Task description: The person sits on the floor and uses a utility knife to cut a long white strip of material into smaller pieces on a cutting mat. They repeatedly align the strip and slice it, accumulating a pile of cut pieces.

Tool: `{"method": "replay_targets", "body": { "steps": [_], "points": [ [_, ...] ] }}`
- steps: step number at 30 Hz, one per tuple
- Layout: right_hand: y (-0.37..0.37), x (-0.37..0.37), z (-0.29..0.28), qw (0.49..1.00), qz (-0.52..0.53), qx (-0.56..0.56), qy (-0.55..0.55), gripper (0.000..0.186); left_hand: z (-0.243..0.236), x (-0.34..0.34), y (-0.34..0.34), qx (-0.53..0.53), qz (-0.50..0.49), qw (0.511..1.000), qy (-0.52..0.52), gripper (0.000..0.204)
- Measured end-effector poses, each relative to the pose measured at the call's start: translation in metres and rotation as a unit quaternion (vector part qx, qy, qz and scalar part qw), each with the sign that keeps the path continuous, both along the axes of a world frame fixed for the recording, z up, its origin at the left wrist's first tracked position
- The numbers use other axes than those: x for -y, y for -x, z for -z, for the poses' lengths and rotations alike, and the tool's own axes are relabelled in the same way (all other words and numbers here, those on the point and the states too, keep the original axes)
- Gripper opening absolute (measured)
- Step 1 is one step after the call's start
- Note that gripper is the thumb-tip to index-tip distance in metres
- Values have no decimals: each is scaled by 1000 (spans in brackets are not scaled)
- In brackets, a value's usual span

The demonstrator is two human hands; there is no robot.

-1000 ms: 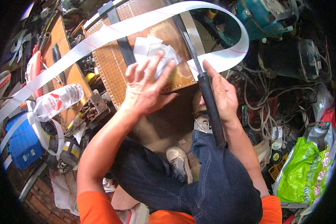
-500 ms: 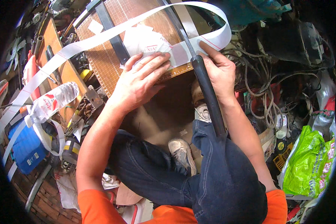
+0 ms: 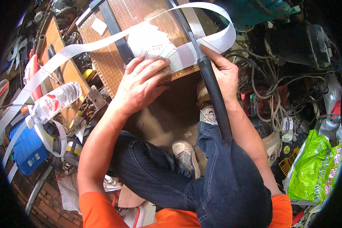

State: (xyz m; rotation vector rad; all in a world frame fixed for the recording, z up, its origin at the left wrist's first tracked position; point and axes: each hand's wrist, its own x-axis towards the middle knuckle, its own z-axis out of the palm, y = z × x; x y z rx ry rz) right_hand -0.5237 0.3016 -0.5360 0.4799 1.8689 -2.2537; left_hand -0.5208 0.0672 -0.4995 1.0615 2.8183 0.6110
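A brown gridded paper cutter [image 3: 102,53] lies in front of me, its blade arm ending in a long black handle [image 3: 215,97]. A long white ribbon [image 3: 91,45] with thin red lines loops over the board and passes beneath the blade arm. On the board lies a loose pile of cut white pieces [image 3: 146,38]. My left hand [image 3: 142,81] rests its fingertips on the near edge of these pieces, fingers stretched out. Right of the blade, my right hand [image 3: 224,72] pinches the ribbon between thumb and forefinger, partly hidden behind the black handle.
At left are a plastic bottle [image 3: 55,102], a blue box [image 3: 28,150], a wooden plank [image 3: 59,72] and scattered tools. Tangled grey cable [image 3: 271,87] and a green plastic bag [image 3: 309,167] lie at right. My knees are below the cutter.
My left hand has slid slightly left over the pieces. The black handle sits slightly further right, and my right forefinger has drawn back a little along the ribbon.
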Motion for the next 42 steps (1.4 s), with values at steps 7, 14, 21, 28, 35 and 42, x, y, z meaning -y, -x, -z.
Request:
{"method": "replay_targets", "body": {
  "steps": [7,14,21,28,35,42],
  "points": [
    [-1,2,1,1000,-4,-23,-5,28,2,2,-1,1,-1,1000,-11,54],
    [-3,2,4,999,-13,-36,-19,27,1,2,-1,4,-2,1000,-6,54],
    [-3,4,0,999,-11,-35,-30,27,-1,-3,0,10,4,1000,-1,50],
    [-5,4,5,999,-2,-39,-16,28,2,-30,-4,-101,-27,988,113,47],
    [-6,3,4,998,-4,-46,-32,27,7,-40,-6,-147,-39,977,147,48],
    [-5,4,0,999,-1,-42,-31,26,12,-41,-5,-174,-38,968,176,52]
  ]
}}
